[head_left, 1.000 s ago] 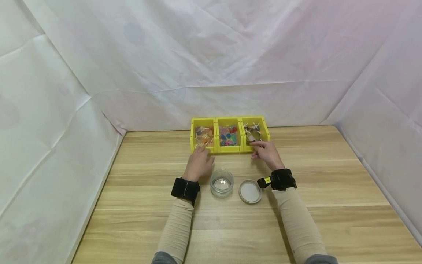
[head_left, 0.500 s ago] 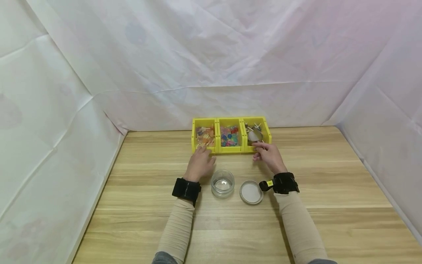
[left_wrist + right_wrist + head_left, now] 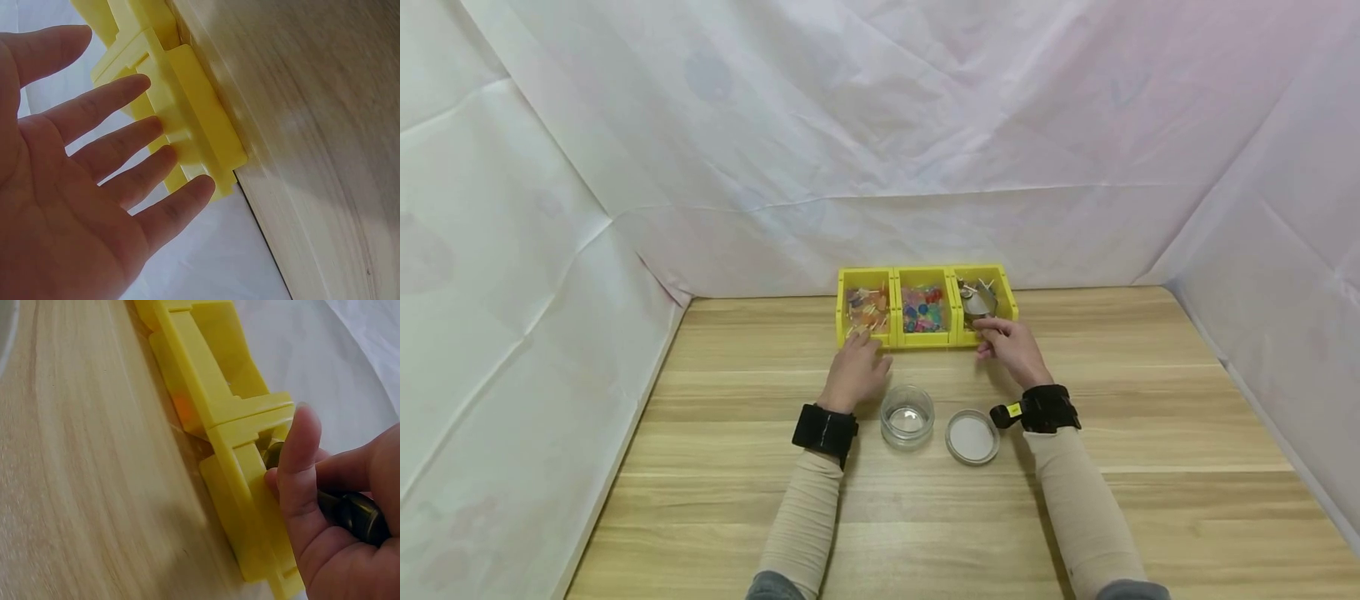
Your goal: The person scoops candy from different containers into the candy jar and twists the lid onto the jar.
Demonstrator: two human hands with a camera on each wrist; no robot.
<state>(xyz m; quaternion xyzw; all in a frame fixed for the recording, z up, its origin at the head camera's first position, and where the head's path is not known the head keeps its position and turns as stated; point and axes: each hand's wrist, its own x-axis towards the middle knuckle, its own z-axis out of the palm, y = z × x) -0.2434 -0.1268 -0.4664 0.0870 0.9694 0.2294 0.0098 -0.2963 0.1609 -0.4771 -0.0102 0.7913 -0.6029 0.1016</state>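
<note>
My right hand (image 3: 1015, 350) grips a metal scoop (image 3: 977, 307) over the right compartment of a yellow three-part bin (image 3: 924, 339). In the right wrist view its dark handle (image 3: 361, 519) runs inside the curled fingers, and most of the scoop's head is hidden behind the thumb. White-sticked pieces (image 3: 987, 285) lie around the scoop's head. My left hand (image 3: 853, 372) is spread, fingertips at the front edge of the left compartment. Seen from the left wrist, its fingers (image 3: 94, 111) are straight and hold nothing.
An open glass jar (image 3: 907, 421) stands on the wooden table between the forearms. To its right lies a round lid (image 3: 972, 437), pale inside up. Small sticked pieces (image 3: 868, 308) fill the left compartment, colourful beads (image 3: 922, 310) the middle one. White cloth (image 3: 880, 167) hangs behind.
The scoop's head has turned in the right compartment, its shiny inside showing more, and it sits slightly farther back. The right hand shifted slightly; the left hand stays at the bin's edge.
</note>
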